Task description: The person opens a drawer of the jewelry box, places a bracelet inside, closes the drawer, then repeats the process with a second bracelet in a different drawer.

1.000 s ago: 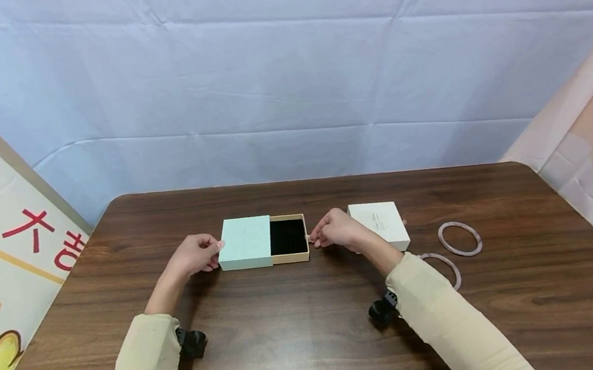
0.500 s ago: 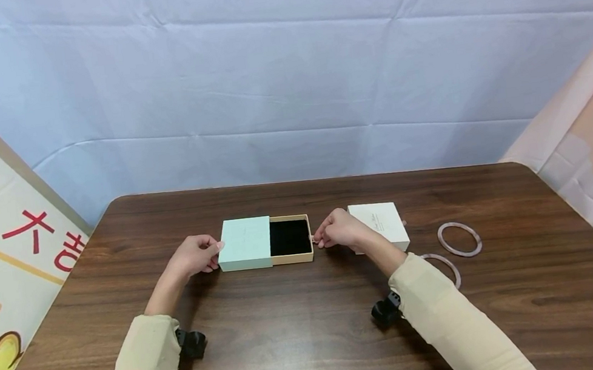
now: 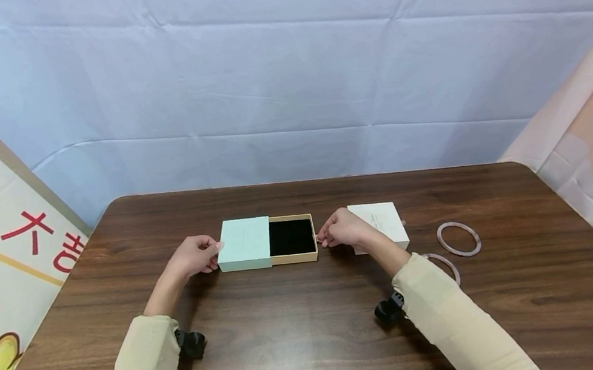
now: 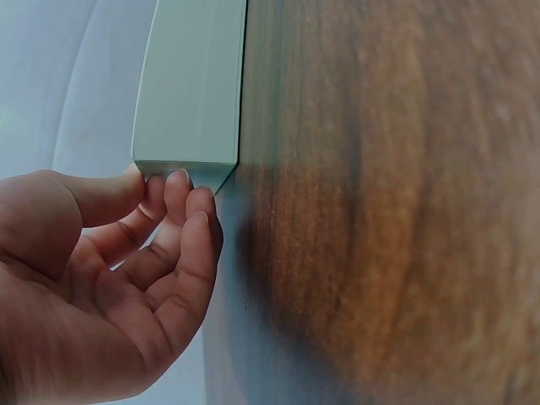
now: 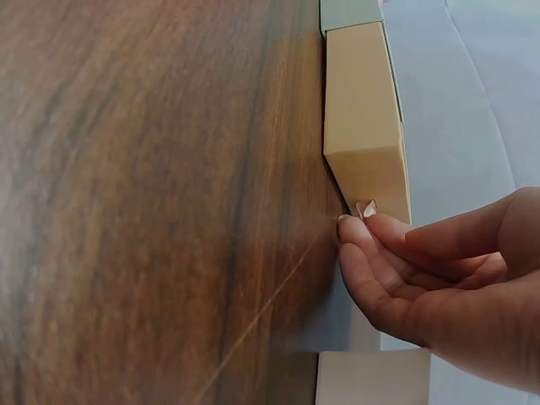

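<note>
Your left hand (image 3: 197,255), left of centre in the frame, grips the end of the mint sleeve (image 3: 244,243): your thumb is at its upper edge and your curled fingertips are against the end face, as the left wrist view shows. Your right hand (image 3: 342,228), just right of centre, pinches the small ribbon tab (image 5: 365,208) between thumb and fingertips.

That tab sits on the end of the tan drawer (image 3: 294,259), which stands partly out of the sleeve's right side, in the middle of the frame. You can see a black lining (image 3: 291,237) inside it. Sleeve and drawer lie flat on the dark wooden table (image 3: 290,320).

Behind your right hand, right of centre, lies a white box (image 3: 385,217) with small dark print on its top, partly covered by your hand and forearm. Further right, you have two pale bangles: the upper bangle (image 3: 468,254) lies in full view, while your right cuff (image 3: 423,283) hides part of the lower bangle (image 3: 451,265). A pale cloth (image 3: 284,76) fills the upper frame, and printed banners (image 3: 1,243) flank it at both edges.
</note>
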Demonstrator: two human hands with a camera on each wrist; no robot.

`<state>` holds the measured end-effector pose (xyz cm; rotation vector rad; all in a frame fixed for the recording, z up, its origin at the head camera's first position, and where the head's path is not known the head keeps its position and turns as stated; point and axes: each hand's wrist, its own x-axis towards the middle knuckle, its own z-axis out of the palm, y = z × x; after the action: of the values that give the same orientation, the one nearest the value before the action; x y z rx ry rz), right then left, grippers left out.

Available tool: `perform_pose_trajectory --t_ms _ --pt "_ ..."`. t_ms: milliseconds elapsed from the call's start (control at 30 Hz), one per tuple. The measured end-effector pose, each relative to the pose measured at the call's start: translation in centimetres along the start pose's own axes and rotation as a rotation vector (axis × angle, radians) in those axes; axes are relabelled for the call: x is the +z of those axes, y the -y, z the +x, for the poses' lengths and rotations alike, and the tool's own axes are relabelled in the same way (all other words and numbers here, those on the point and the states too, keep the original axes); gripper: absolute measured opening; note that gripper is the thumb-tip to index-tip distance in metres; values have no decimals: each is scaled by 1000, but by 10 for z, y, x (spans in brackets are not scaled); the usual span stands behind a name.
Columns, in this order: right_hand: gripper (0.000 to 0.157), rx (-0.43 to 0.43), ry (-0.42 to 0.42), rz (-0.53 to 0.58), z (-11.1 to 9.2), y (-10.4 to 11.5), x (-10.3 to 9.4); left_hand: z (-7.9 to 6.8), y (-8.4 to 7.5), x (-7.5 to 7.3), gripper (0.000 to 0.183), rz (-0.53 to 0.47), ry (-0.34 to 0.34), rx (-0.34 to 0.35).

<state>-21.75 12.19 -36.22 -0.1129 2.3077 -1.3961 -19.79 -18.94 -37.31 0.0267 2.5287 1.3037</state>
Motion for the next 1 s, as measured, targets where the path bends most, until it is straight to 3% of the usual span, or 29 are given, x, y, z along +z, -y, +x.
perform_pose_trajectory --t_ms 1000 --pt "25 5 1 -37 0 1 -1 0 -1 0 25 -1 7 -1"
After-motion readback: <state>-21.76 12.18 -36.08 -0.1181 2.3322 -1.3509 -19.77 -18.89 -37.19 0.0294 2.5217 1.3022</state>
